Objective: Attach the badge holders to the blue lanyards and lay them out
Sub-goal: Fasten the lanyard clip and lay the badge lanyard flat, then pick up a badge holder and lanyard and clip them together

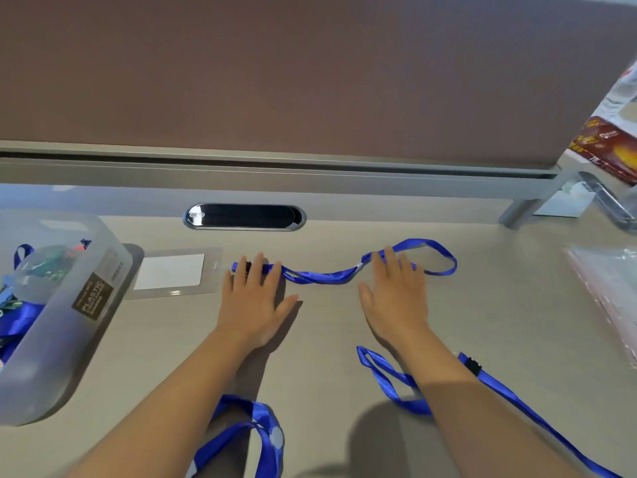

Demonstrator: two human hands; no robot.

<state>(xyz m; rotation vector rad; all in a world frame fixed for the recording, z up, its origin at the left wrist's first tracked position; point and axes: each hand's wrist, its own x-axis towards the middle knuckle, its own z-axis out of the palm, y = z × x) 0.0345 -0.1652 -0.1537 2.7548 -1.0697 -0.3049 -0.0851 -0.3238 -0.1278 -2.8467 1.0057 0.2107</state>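
A blue lanyard [320, 274] lies stretched across the desk, its left end joined to a clear badge holder [170, 273] with a white card inside. My left hand [253, 300] rests flat, fingers spread, on the lanyard's clip end. My right hand [396, 294] presses flat on the strap near its looped right end. A second blue lanyard [510, 395] with a black clip runs under my right forearm. A third one [262, 429] lies near the front edge under my left arm.
A translucent plastic container [65, 305] at the left holds more blue lanyards. A cable slot [244, 217] sits at the back of the desk below a brown partition. Clear plastic bags [606, 288] and a printed package [606, 146] lie at the right.
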